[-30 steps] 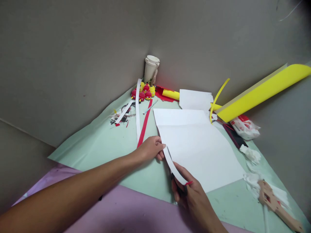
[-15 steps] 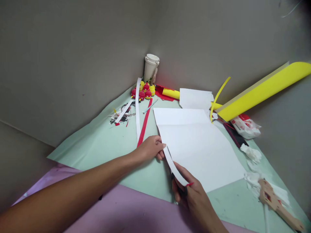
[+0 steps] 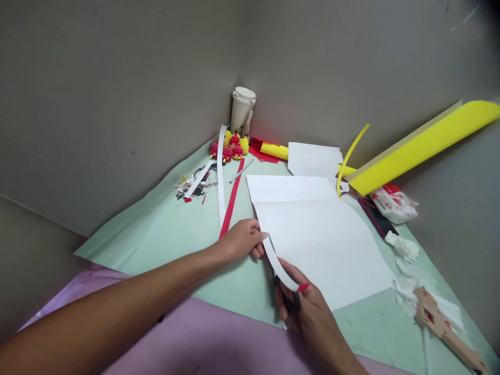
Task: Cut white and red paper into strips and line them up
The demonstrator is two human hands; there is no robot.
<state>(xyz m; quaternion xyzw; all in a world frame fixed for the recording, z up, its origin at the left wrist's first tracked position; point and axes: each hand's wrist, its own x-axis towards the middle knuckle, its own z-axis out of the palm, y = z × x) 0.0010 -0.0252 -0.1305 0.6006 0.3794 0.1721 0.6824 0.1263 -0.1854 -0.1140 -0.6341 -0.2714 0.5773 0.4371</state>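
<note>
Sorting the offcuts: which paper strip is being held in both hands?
The curling white strip at the big sheet's near edge, between left hand and right hand; the others lie flat farther back.

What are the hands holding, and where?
Left hand pinches the white paper strip at its top end; right hand grips dark scissors by the handles.

Left hand (image 3: 241,240) outstretched, fingers pinched; right hand (image 3: 308,312) curled in tight grip.

I see the worktop (image 3: 164,234) under a pale green sheet, a lilac cover at its near edge. On it lie a big white paper (image 3: 320,234), red and white strips (image 3: 230,200), small toys (image 3: 230,148), a cup (image 3: 242,109), tissue scraps (image 3: 402,247) and a wooden tool (image 3: 441,328).
</note>
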